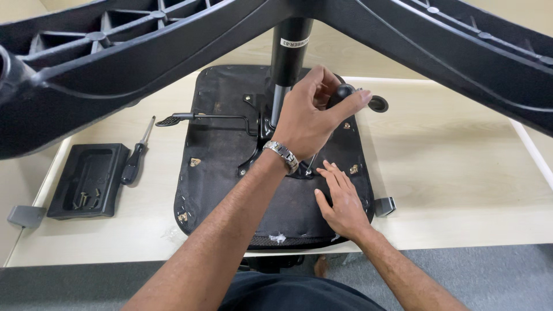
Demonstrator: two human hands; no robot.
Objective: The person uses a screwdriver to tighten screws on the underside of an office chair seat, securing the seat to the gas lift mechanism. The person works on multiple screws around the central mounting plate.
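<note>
An office chair seat [224,190] lies upside down on a light wooden table [455,173], black underside up. Its gas column [291,52] rises toward me, and the star base legs [115,63] spread across the top of the view. My left hand [308,118], with a metal watch on the wrist, is closed around the black round handle of a screwdriver [344,91]. The thin shaft runs down to the mounting plate near the column. My right hand [341,198] rests flat on the seat underside, fingertips beside the screwdriver tip.
A black plastic tray [86,181] holding several screws sits at the left, with a second screwdriver [135,158] next to it. The seat's adjustment lever [173,120] sticks out left. A round black cap [378,104] and a grey bracket [385,205] lie by the seat's right edge.
</note>
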